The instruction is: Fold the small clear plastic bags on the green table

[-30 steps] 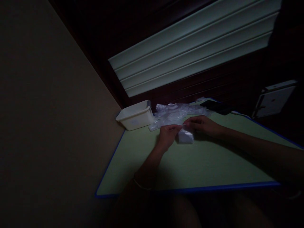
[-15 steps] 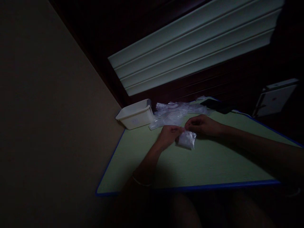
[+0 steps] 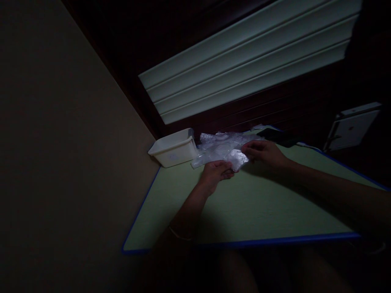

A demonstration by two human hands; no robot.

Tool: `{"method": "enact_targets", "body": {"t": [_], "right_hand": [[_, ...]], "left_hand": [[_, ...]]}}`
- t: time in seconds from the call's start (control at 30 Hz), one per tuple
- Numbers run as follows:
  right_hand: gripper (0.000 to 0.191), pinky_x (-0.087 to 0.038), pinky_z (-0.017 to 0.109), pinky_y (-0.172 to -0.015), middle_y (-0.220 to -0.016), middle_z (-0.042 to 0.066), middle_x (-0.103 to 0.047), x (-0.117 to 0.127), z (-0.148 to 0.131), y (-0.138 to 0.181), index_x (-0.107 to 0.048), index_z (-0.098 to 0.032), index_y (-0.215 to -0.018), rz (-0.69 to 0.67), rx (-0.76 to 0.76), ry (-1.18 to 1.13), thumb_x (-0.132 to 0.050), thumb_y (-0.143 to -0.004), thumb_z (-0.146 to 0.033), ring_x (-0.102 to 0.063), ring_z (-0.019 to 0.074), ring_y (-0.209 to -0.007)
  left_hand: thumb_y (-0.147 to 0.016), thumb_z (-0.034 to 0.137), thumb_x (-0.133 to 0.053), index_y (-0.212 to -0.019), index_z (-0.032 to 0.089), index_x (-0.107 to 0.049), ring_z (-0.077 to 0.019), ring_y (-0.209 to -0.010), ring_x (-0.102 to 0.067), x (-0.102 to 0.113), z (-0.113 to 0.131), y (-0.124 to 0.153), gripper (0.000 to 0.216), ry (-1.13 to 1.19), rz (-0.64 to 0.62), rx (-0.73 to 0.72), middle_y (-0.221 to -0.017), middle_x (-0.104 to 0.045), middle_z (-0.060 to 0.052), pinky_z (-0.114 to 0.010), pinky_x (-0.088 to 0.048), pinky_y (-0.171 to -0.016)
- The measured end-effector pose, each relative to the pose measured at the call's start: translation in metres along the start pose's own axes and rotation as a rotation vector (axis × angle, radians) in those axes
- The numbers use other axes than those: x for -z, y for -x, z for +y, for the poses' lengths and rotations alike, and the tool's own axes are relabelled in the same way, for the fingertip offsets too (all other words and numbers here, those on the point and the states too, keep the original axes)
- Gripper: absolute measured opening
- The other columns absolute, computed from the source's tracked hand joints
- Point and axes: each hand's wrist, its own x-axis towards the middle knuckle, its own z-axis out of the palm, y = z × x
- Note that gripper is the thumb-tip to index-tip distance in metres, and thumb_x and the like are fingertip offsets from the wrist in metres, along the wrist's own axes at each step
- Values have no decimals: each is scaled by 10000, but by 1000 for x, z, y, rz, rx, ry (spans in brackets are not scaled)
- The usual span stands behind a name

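Observation:
A small shiny clear plastic bag is stretched between my two hands above the light green tabletop. My left hand is closed on its lower left side, thumb on top. At its upper right edge, my right hand pinches the plastic between thumb and fingers. The dim light hides whether anything lies inside the bag. Just behind my hands spreads a heap of crumpled clear plastic bags, partly covered by the held one.
A white plastic bin stands at the table's back left, beside the wall. A dark flat object with a pale cable lies at the back right. A white box-like object is beyond the right edge. Blue trim borders the table.
The small bag has been raised and tipped up from hanging below my fingers. My right hand has moved slightly up and right, away from my left, which now grips the bag's lower side.

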Motion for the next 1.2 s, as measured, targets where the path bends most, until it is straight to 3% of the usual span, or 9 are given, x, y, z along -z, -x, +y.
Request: {"method": "enact_targets", "body": {"t": [0.1,0.23,0.33,0.53,0.77,0.93,1.2], "right_hand": [[311,-426,254,-506,-633,-10,-578,1,-1,2,-650,-181,-808,-100,-74,-49,-771,-671,-432,-491,100,-530],[320,-429,233,-522,-700,34,-659,7,3,5,-654,-149,-837,-361,-216,-59,-742,-731,-438,-558,103,-564],[343,-403,218,-491,-701,64,-697,10,7,5,-666,-126,-835,-472,-255,-14,-736,-742,-449,-562,97,-534],[336,-393,218,-480,-665,69,-710,12,12,2,-684,-125,-769,-484,-255,27,-744,-734,-454,-551,90,-502],[318,-420,234,-517,-674,61,-712,7,9,5,-699,-132,-795,-452,-249,-11,-740,-741,-443,-581,103,-534],[350,-443,242,-550,-741,96,-727,4,7,8,-693,-111,-830,-512,-215,-41,-706,-780,-456,-620,127,-595],[344,-414,223,-511,-685,70,-707,5,6,7,-688,-113,-778,-481,-236,-27,-716,-770,-455,-581,96,-537]], "left_hand": [[-693,303,-784,-772,99,-668,-115,-639,-644,5,-1,-3,248,-42,24,-30,-749,-698,-62,-293,-532,-707],[-662,346,-798,-734,92,-673,-104,-601,-626,12,-2,-5,293,-139,-1,-44,-684,-674,-40,-274,-524,-676],[-657,353,-795,-715,91,-671,-97,-557,-611,13,-1,-5,295,-193,-21,-32,-655,-664,-38,-258,-510,-625],[-693,337,-773,-730,85,-679,-81,-510,-580,14,-1,-6,271,-271,-14,-56,-654,-669,-54,-217,-467,-537],[-731,339,-763,-911,88,-686,-156,-721,-689,2,-1,-2,318,-167,-39,-4,-887,-711,-112,-233,-521,-591],[-780,231,-708,-845,69,-685,-138,-597,-661,-3,-6,-3,176,-230,48,-25,-755,-708,-109,-217,-479,-511],[-796,261,-696,-840,84,-679,-138,-562,-657,2,-2,-2,184,-214,18,12,-726,-716,-114,-205,-456,-483]]}}
